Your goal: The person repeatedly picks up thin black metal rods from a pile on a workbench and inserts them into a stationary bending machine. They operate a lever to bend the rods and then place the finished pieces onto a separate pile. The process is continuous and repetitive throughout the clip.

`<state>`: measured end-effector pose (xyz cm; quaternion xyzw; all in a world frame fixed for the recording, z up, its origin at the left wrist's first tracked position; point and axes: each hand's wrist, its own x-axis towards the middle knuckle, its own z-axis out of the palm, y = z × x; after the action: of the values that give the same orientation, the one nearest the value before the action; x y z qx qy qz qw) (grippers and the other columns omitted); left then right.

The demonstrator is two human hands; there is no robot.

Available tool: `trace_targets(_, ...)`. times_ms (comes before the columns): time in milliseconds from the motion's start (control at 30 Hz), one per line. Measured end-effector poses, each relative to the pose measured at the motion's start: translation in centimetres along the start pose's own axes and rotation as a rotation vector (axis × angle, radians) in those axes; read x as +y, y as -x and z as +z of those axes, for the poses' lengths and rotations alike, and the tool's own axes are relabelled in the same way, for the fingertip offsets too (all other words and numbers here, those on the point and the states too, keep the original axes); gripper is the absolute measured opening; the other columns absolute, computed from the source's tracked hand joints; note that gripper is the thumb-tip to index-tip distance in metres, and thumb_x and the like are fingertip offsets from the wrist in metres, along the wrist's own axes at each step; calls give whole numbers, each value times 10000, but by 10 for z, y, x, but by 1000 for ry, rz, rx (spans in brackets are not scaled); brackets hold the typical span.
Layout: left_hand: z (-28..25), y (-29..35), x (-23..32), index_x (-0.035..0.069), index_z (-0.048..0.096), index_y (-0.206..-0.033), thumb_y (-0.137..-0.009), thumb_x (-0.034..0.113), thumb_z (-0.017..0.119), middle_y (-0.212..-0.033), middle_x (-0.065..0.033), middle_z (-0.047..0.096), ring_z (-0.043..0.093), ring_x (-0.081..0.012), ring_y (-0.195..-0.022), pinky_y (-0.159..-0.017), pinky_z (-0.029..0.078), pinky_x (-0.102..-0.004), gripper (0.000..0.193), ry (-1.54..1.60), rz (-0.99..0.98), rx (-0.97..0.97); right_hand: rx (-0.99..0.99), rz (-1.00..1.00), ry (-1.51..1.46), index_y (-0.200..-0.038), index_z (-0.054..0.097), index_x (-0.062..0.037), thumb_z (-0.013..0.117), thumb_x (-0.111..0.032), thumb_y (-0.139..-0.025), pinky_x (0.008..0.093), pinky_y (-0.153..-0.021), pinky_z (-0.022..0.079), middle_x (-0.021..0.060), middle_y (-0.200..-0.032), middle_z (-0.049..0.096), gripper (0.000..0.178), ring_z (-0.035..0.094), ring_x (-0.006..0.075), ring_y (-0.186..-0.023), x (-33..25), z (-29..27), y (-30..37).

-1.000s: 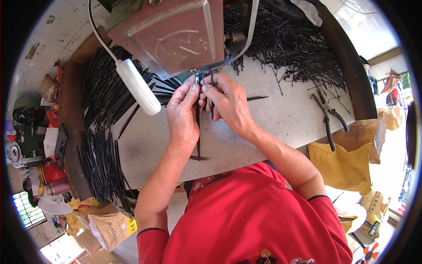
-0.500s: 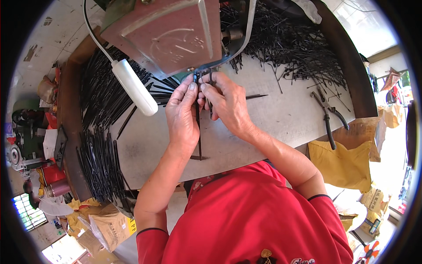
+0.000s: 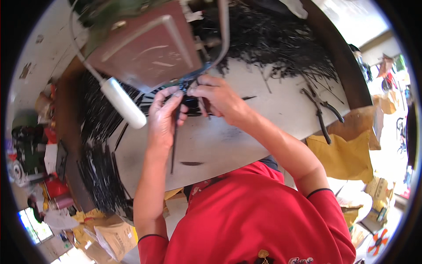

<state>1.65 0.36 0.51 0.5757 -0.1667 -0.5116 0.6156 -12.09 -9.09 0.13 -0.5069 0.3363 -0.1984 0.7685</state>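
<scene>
My left hand (image 3: pixel 165 116) is closed on a thin black rod (image 3: pixel 174 145), which hangs down from the fingers toward the table's near edge. The rod's upper end is at the lower edge of a reddish-brown machine head (image 3: pixel 147 50), where small dark parts are too blurred to tell apart. Close beside it, my right hand (image 3: pixel 222 101) has its thumb and fingers pinched together. A dark piece shows under its fingers, but its kind cannot be made out.
Black rods (image 3: pixel 99 171) lie in bundles at the left, and a tangled heap (image 3: pixel 277 42) covers the far right. Pliers (image 3: pixel 321 110) rest near the table's right edge. A white tube lamp (image 3: pixel 124 103) hangs left of my hands. A yellow bag (image 3: pixel 340 154) is beyond the right edge.
The whole view has shifted, with machine and hands now further left in it. The rod's lower end has swung left, away from the dark strip on the table. Both hands stay by the machine head.
</scene>
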Motion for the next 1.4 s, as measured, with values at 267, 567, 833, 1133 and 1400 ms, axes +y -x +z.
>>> trace_targets(267,3,15,-15,77,541,-1094,-904,157,618,-836,-26,599,565,-89,-658,-570,466,-203,220,-41,78,-15,35,-28,-21,-863,555,-1,587,-150,-826,284,-405,430,87,-620,594,156,564,158,-448,-3,2,2)
trace_targets(567,14,53,-16,34,499,-1156,-937,108,551,-971,-47,591,582,-128,-828,-714,503,-273,237,-168,88,8,-21,-277,122,-866,504,53,637,-78,-813,293,-441,506,114,-638,613,194,628,165,-480,2,4,19)
trace_targets(833,-6,48,-26,3,507,-1177,-940,107,545,-999,-54,590,587,-115,-832,-704,497,-264,262,-305,170,-37,-23,-201,-26,-906,550,62,641,-58,-802,278,-409,485,102,-631,608,183,613,162,-453,20,4,13)
trace_targets(1133,-3,50,-32,-1,511,-1208,-926,121,579,-993,-36,603,589,-103,-816,-674,478,-228,314,-230,146,-27,45,-208,-35,-940,550,47,663,-90,-805,268,-389,469,97,-617,603,223,592,152,-434,18,11,26)
trace_targets(1400,-3,58,-34,-30,567,-1206,-908,10,559,-908,-74,645,601,-109,-720,-680,500,-248,301,-749,483,38,5,-140,-28,-922,534,43,652,-160,-827,269,-370,442,103,-678,632,254,560,139,-432,10,6,32)
